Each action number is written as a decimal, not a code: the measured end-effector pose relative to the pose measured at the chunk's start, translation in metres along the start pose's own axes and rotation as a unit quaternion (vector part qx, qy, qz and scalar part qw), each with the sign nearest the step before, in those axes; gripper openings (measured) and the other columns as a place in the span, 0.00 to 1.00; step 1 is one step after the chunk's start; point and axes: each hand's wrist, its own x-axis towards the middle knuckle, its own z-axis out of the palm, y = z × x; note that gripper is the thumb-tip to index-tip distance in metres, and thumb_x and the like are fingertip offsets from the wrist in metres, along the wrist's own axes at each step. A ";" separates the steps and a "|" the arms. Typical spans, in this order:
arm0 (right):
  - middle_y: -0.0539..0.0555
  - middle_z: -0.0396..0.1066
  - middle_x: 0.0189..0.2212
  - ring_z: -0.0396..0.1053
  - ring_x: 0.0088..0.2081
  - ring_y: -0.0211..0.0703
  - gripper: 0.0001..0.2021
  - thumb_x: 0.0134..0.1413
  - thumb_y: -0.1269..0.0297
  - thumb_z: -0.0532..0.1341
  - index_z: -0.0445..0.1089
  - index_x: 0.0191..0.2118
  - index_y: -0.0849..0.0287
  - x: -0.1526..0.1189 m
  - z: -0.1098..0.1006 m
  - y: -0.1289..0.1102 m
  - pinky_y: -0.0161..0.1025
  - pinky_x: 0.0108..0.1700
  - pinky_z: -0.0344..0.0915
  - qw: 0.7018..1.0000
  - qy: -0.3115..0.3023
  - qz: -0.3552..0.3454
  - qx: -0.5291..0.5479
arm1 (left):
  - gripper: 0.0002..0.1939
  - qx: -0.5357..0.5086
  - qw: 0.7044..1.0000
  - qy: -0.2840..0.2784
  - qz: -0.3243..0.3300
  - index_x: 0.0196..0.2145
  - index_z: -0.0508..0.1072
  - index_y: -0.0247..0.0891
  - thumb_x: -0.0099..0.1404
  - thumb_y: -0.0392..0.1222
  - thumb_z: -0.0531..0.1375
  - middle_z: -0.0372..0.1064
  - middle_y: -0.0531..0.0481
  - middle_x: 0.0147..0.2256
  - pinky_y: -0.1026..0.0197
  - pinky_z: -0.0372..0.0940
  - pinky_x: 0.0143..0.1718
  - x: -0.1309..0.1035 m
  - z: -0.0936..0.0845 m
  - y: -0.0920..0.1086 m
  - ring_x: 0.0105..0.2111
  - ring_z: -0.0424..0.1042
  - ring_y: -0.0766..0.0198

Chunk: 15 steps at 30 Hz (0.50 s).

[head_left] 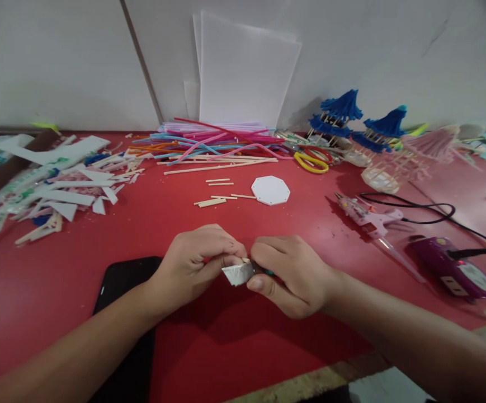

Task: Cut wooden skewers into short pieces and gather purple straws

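My right hand [291,274] is closed round a cutter knife, and its short, wide, whitish blade [239,273] points to the left. A bit of teal handle shows between the fingers. Pinched in my left hand [203,257] is a thin wooden stick [246,260], of which only a pale end is visible, right at the blade. The two hands nearly meet above the red table [209,358]. Beyond them lie several short cut sticks [213,202] and a white octagonal card [270,190] with small holes near its edge.
A black phone [121,358] lies under my left forearm. Paper scraps [70,184] cover the left; pipe cleaners [226,143], long sticks and yellow-handled scissors [311,163] line the wall. At right are blue-roofed models [339,112], a pink glue gun [372,221] and a purple power socket [452,268] with cables.
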 end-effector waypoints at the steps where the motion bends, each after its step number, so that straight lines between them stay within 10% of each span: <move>1: 0.47 0.55 0.22 0.48 0.23 0.34 0.14 0.59 0.55 0.46 0.54 0.27 0.58 0.000 0.000 0.000 0.35 0.24 0.46 1.000 0.001 -0.001 -0.001 | 0.10 0.001 1.000 -0.001 0.000 0.27 0.74 0.38 0.64 0.40 0.56 0.73 0.49 0.27 0.65 0.63 0.32 0.000 0.000 0.000 0.29 0.69 0.66; 9: 0.48 0.56 0.22 0.50 0.23 0.35 0.14 0.60 0.55 0.46 0.54 0.27 0.57 0.000 0.002 0.003 0.35 0.24 0.45 1.000 0.012 -0.006 -0.023 | 0.09 0.013 1.000 0.009 -0.004 0.27 0.74 0.38 0.63 0.35 0.56 0.73 0.50 0.27 0.66 0.64 0.32 0.000 0.000 0.003 0.28 0.70 0.66; 15: 0.46 0.54 0.18 0.53 0.21 0.33 0.15 0.62 0.58 0.46 0.52 0.25 0.57 -0.003 -0.019 0.038 0.34 0.24 0.46 0.969 0.152 0.159 -0.115 | 0.08 -0.046 0.999 0.007 0.022 0.26 0.72 0.38 0.62 0.33 0.56 0.73 0.51 0.26 0.65 0.65 0.35 -0.004 0.003 0.004 0.29 0.71 0.67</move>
